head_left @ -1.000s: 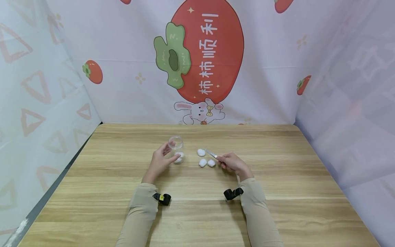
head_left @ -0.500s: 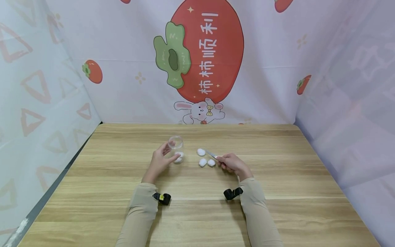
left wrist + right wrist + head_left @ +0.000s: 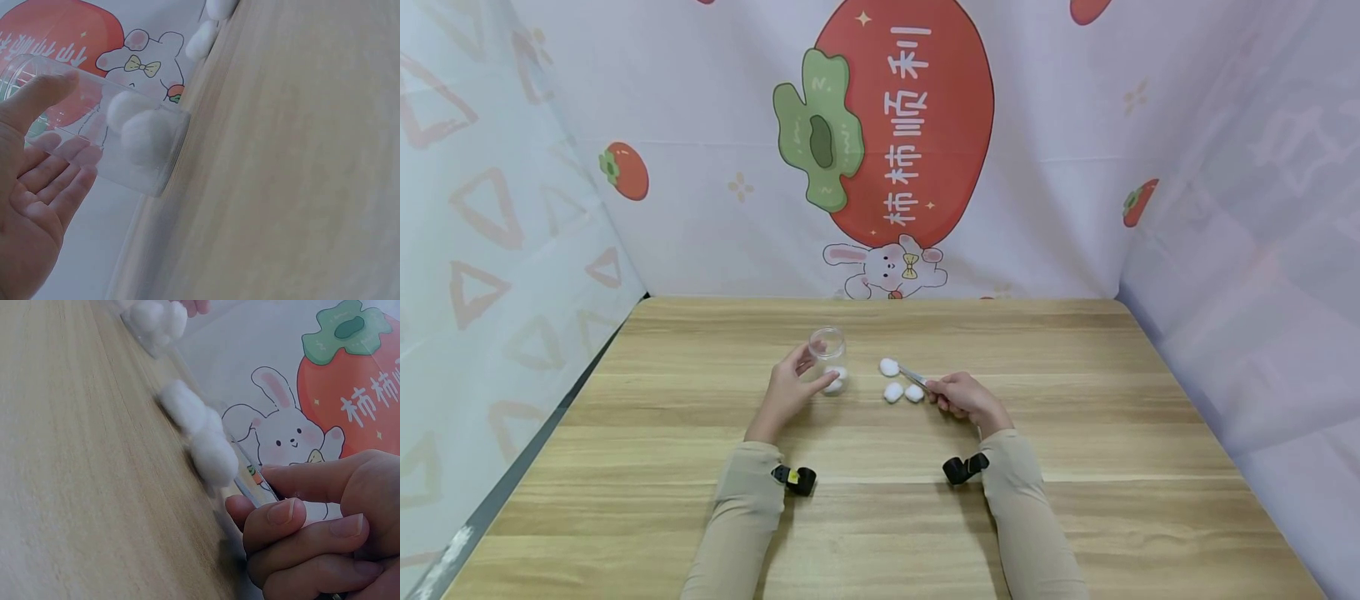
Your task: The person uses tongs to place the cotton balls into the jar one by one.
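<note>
Left hand (image 3: 792, 390) clamped round clear jar (image 3: 838, 357), thumb on one side, fingers on the other. Jar stands upright on the table (image 3: 880, 533), mouth up, at least two white balls (image 3: 147, 137) at its bottom. Right hand (image 3: 966, 395) pinches tweezers (image 3: 913, 376), tips at edge of the far ball (image 3: 889, 367); can't tell if touching. Two nearer balls, jar-side ball (image 3: 892, 392) and hand-side ball (image 3: 914, 393), lie close together on the table. Printed backdrop (image 3: 700, 242) behind.
</note>
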Action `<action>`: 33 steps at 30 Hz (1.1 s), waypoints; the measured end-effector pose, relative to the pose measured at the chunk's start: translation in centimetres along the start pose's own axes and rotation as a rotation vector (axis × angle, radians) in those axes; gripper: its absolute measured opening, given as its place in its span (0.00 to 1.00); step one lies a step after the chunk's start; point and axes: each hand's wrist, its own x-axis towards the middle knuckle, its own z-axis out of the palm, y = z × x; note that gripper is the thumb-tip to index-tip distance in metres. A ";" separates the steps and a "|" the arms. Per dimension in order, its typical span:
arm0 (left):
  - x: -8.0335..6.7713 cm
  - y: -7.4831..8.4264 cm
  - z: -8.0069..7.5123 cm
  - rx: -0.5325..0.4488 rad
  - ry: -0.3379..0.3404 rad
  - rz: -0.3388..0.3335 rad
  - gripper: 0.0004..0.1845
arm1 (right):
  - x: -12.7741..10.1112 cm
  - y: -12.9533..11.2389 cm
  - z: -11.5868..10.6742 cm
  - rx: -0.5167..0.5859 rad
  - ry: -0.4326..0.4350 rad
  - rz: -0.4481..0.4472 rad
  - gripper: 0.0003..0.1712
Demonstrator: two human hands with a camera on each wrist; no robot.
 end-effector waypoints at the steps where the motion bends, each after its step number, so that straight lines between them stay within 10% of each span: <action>1: 0.0 0.0 0.0 0.002 -0.001 0.000 0.35 | 0.0 0.0 0.0 -0.001 0.001 0.003 0.19; 33: -0.1 0.0 -0.1 0.004 -0.002 0.017 0.34 | 0.4 -0.2 0.7 -0.024 0.009 0.000 0.19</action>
